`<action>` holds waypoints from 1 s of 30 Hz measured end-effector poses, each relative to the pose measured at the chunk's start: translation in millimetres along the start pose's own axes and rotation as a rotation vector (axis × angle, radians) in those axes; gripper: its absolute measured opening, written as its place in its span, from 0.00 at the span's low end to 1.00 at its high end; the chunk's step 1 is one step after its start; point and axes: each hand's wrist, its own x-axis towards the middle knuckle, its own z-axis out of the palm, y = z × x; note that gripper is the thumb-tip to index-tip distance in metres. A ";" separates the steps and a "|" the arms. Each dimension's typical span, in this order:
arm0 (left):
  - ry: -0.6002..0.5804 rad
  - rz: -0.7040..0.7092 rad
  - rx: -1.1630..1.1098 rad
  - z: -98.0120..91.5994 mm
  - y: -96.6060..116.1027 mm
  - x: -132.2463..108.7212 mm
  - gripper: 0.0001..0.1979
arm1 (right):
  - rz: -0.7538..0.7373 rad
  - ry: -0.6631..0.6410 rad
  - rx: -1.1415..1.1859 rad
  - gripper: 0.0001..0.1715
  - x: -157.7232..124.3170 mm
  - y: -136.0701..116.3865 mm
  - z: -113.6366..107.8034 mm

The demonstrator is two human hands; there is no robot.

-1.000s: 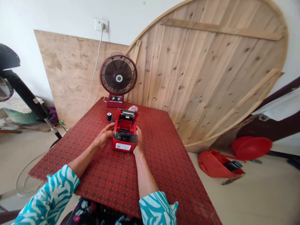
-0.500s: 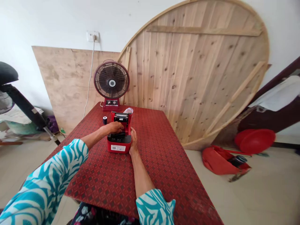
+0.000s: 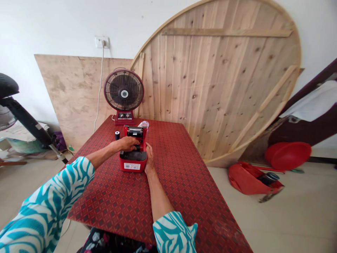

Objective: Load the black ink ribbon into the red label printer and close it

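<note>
A small red label printer (image 3: 133,162) with its lid raised stands on the red patterned table (image 3: 179,175). My left hand (image 3: 128,143) reaches over the printer's open bay, fingers curled down inside it; what they touch is hidden. My right hand (image 3: 150,159) lies flat against the printer's right side, steadying it. A small black roll (image 3: 117,135) stands on the table to the left of the printer. A clear plastic bottle (image 3: 144,124) lies just behind it.
A red desk fan (image 3: 123,95) stands at the table's far end, its cord running to a wall socket (image 3: 102,42). A big round wooden tabletop (image 3: 218,77) leans on the wall. A red basin (image 3: 288,155) and red bag (image 3: 250,181) lie on the floor right.
My left hand moved from the printer's left side up over its open bay. The right hand stayed on the right side. The view shifted a little.
</note>
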 end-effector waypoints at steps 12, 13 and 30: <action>0.860 -0.164 -1.063 11.4 -91.4 -92.3 0.22 | 0.026 0.020 -0.063 0.35 -5.9 -9.5 0.8; 0.901 -0.215 -1.111 21.0 -101.6 -92.4 0.24 | 0.027 0.033 -0.074 0.35 -6.3 -10.8 1.2; 0.736 -0.428 -0.760 81.0 -141.7 -51.7 0.29 | 0.025 0.032 -0.096 0.36 -9.1 -17.4 1.5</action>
